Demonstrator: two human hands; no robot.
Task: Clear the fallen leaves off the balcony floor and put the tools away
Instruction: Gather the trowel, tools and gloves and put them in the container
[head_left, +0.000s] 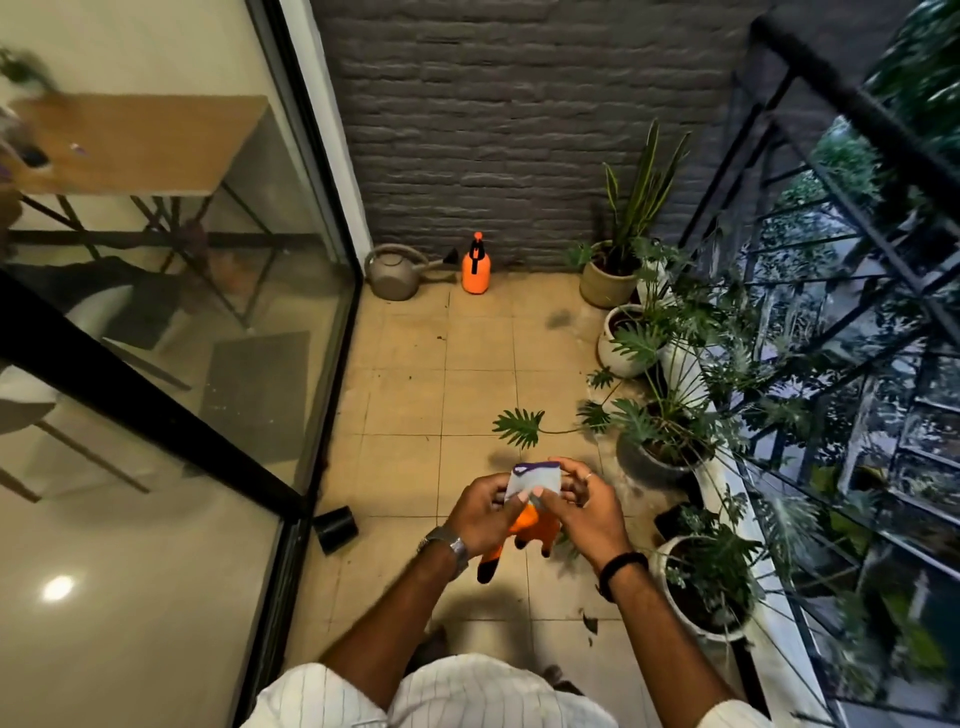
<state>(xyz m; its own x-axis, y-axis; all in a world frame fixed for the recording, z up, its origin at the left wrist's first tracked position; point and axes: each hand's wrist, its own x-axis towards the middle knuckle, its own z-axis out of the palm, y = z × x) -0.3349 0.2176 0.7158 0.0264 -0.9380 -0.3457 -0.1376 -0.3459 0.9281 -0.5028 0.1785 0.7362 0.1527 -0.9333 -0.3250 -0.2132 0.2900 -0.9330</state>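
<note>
Both hands, left (480, 512) and right (582, 506), pinch the cuff of an orange glove (530, 514) above the floor (415, 395), apparently gearing up; next, one hand must slide in.

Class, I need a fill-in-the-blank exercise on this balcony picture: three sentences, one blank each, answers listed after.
1. Both hands hold a pair of gloves with ____ fingers.
2. The orange sprayer bottle stands right of the grey watering ____.
3. The wall behind it is made of ____.

Answers: orange; can; brick
</note>
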